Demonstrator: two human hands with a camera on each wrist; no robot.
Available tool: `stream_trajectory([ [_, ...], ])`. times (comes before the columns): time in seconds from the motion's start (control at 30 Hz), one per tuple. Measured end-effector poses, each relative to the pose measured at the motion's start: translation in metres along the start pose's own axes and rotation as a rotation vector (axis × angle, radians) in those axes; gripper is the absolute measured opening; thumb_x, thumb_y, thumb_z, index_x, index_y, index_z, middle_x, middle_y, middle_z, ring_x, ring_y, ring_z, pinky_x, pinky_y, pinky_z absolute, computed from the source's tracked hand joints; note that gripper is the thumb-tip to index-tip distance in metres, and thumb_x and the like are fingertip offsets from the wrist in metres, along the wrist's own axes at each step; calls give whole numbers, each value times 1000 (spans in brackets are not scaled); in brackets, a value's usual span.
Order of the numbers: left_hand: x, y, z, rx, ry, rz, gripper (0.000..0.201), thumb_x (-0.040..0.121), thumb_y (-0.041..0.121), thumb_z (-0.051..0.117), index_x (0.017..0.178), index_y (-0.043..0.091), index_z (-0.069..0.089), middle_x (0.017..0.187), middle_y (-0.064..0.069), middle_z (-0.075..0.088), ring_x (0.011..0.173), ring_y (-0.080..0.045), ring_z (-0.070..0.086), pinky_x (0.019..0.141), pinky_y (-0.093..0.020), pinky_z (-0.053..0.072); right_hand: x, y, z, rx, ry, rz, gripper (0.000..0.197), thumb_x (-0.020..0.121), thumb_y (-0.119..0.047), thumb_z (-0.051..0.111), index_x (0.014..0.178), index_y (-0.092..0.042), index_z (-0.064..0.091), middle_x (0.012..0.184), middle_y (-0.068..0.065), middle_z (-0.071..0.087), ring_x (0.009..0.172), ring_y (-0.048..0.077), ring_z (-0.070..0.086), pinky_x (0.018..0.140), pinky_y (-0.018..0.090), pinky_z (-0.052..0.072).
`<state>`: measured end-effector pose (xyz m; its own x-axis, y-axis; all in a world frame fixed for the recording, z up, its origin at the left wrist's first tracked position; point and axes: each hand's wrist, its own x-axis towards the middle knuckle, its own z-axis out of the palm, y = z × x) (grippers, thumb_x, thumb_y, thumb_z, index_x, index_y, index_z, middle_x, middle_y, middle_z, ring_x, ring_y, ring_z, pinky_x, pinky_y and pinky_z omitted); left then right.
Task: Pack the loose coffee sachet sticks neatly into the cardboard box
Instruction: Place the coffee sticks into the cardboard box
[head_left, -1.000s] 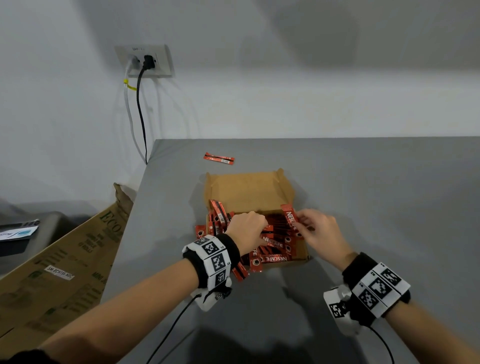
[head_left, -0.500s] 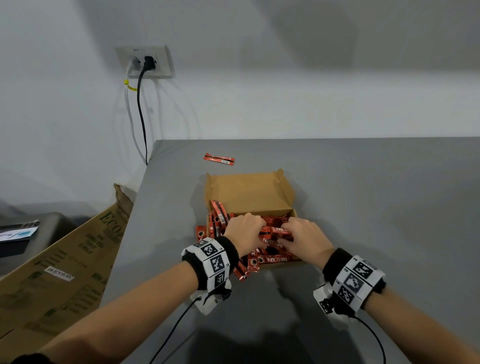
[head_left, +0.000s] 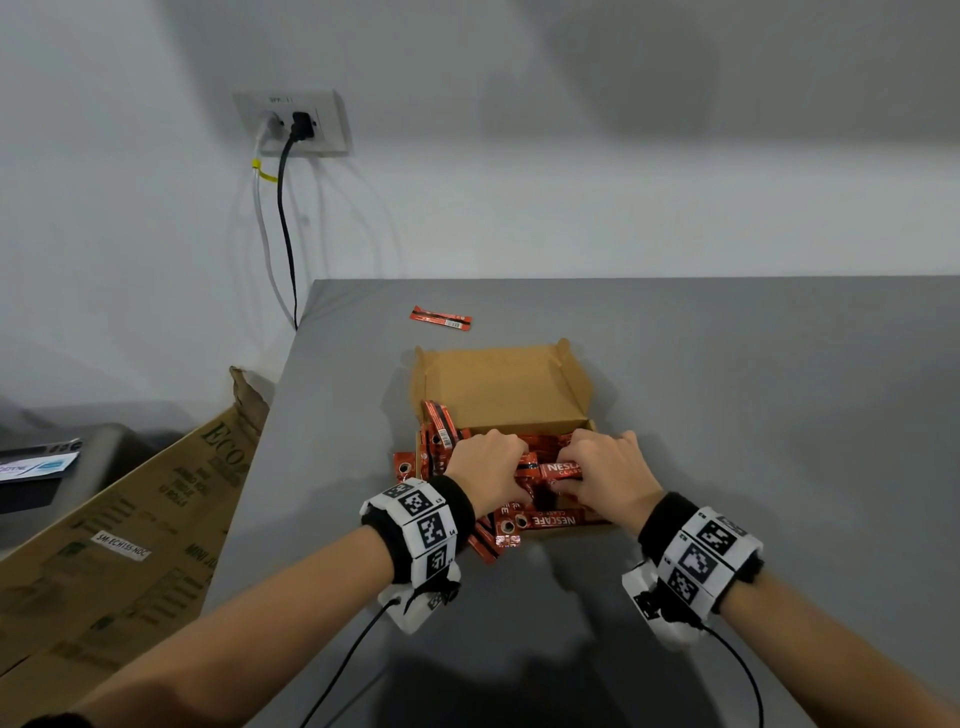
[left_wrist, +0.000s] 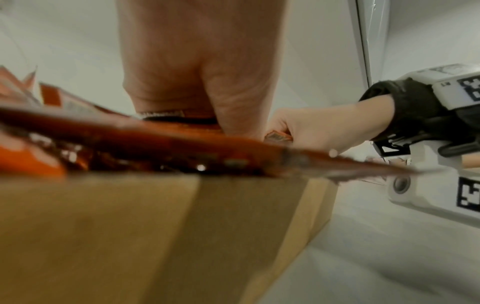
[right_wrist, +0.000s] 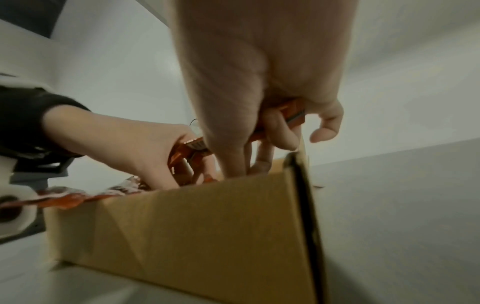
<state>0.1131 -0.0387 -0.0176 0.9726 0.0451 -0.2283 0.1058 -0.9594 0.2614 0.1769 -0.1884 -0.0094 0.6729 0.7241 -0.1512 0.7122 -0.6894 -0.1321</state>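
An open cardboard box sits on the grey table, its lid flap folded back. Red coffee sachet sticks fill it and several hang over its near and left edges. Both hands are in the box. My left hand grips a bunch of sticks from the left; my right hand grips the same bunch from the right. In the right wrist view the fingers curl round orange sticks above the box wall. In the left wrist view a stick juts over the box wall.
One loose sachet stick lies on the table behind the box. A large brown carton leans against the table's left edge. A wall socket with cables is at the far left. A dark bin stands lower left.
My right hand has moved left from the box's right side to meet the left hand over the sticks, and now grips them. The left hand has barely shifted.
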Motion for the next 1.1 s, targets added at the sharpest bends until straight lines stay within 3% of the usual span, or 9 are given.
stream_trajectory([
  [0.23,-1,-5,-3,-29,-33,3,36,78,42,70,90,10,60,88,-5,64,80,-24,62,70,-37,52,2,-14,-1,-192,49,-38,19,85,-9,48,87,-18,65,93,-1,60,83,25,58,73,34,17],
  [0.3,-2,-6,-5,-18,-23,23,29,83,40,62,88,10,61,87,-5,65,80,-24,63,68,-35,51,1,-16,-4,-243,54,-54,12,70,-8,66,68,-19,64,74,-2,60,63,24,58,69,32,19],
  [0.4,-3,-7,-5,33,24,39,17,88,25,53,87,11,62,90,-6,65,83,-26,63,64,-33,46,0,-14,0,-292,58,-96,35,33,-6,83,42,-24,54,49,-7,48,36,17,46,59,31,21],
  [0.5,-4,-4,-4,89,54,25,16,89,24,52,91,11,62,94,-6,65,87,-27,63,69,-35,48,4,-9,7,-262,68,-143,37,30,-8,85,42,-25,55,48,-8,47,36,16,45,61,30,19],
  [0.57,-3,-1,-4,127,68,9,16,88,24,52,89,11,60,92,-6,65,85,-28,63,68,-35,47,4,-9,5,-223,100,-132,33,37,-9,85,47,-25,58,51,-7,51,39,17,47,58,30,24],
  [0.67,-2,1,-3,167,85,-10,15,89,22,51,91,10,59,94,-7,65,86,-29,63,66,-33,43,1,-2,3,-71,98,-104,6,75,-23,70,80,-21,67,83,-5,61,73,20,59,70,31,21],
  [0.77,0,1,0,172,91,-21,19,89,27,53,91,9,58,95,-8,65,88,-30,63,64,-33,41,-5,10,-2,-116,13,-60,23,83,-37,60,101,-22,63,105,-7,56,94,18,56,78,33,24],
  [0.9,2,0,3,154,99,-33,27,90,36,56,93,10,58,95,-8,65,88,-30,63,65,-34,42,-6,18,-6,-142,-64,-17,24,81,-39,63,100,-24,64,106,-8,55,96,18,57,82,35,27],
  [1.1,3,-1,2,150,82,-26,31,89,40,56,92,9,57,93,-7,65,87,-29,63,65,-34,42,-2,14,4,-145,31,-6,13,87,-16,50,90,-20,62,97,-3,59,85,22,59,73,32,23],
])
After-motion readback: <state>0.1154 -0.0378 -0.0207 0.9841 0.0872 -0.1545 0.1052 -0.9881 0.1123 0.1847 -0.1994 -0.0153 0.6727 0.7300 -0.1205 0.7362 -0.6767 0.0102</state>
